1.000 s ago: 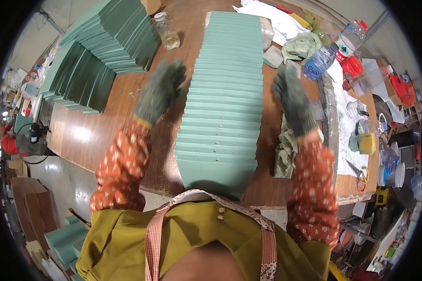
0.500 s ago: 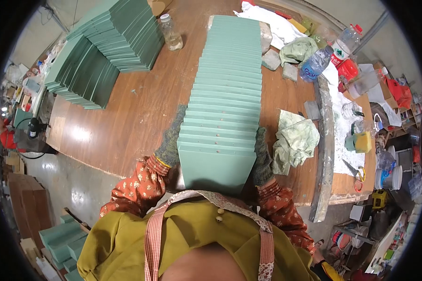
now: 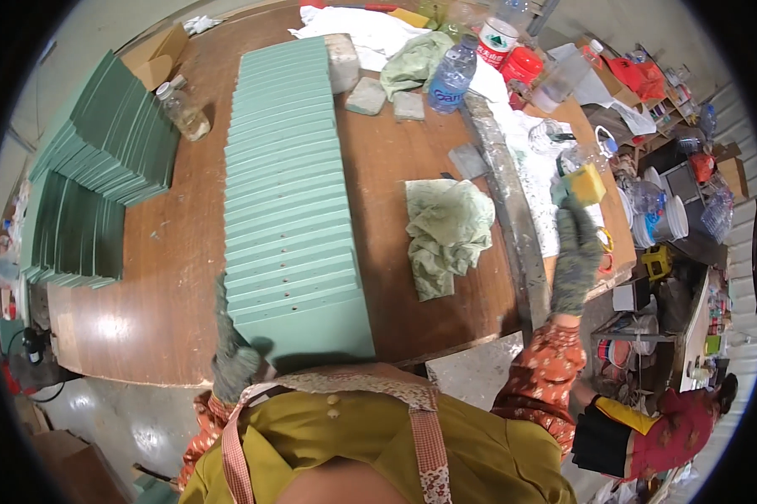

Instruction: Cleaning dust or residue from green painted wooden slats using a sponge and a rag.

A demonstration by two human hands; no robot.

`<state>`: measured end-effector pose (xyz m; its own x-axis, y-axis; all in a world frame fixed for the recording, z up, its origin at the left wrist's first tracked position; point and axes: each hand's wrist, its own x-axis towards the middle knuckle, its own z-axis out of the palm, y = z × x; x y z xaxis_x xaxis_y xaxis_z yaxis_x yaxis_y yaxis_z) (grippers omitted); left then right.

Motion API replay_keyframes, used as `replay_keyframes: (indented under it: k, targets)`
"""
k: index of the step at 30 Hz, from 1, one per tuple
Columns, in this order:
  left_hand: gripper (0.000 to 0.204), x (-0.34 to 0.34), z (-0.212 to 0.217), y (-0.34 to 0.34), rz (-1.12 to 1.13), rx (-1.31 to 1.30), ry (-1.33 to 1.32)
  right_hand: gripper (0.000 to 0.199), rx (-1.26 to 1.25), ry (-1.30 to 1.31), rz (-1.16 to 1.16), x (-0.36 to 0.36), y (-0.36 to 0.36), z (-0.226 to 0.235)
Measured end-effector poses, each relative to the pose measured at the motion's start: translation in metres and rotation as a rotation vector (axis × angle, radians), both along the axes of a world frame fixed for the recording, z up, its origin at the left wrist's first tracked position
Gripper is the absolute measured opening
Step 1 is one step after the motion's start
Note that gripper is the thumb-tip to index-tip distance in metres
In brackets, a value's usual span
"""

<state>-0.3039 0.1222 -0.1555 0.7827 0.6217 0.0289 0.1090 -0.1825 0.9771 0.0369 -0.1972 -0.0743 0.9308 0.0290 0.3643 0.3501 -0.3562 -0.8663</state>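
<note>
A long row of overlapping pale green boards point(image 3: 290, 193) runs down the middle of the brown wooden table point(image 3: 168, 252). My left hand point(image 3: 230, 357), in a grey glove, rests against the near left corner of the nearest board at the table's front edge. My right hand point(image 3: 576, 252), also gloved, reaches out to the right and grips a yellow sponge point(image 3: 581, 186) above the white-stained side bench point(image 3: 534, 181). A crumpled green cloth point(image 3: 445, 231) lies on the table between the boards and my right arm.
Fanned stacks of darker green boards point(image 3: 93, 168) cover the table's left part. A glass jar point(image 3: 183, 113), grey blocks point(image 3: 366, 97), a plastic water bottle point(image 3: 451, 80), another cloth and white rags sit at the far end. Cluttered shelves, tubs and bottles stand at the right.
Both hands were at the near end of the board row; my right hand has since swung out to the right and taken the yellow sponge. My left hand stays at the near board.
</note>
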Motion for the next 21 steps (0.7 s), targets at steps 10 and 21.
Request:
replay_keyframes:
  k: [10,21]
  targets:
    - [0.078,-0.002,-0.014,-0.033,0.025,-0.508,0.051,0.103,-0.724,-0.175,-0.233,0.165,-0.097,-0.020]
    - [0.060,0.003,-0.016,-0.033,0.072,-0.398,0.144,0.056,-0.244,-0.242,-0.074,0.169,-0.099,-0.005]
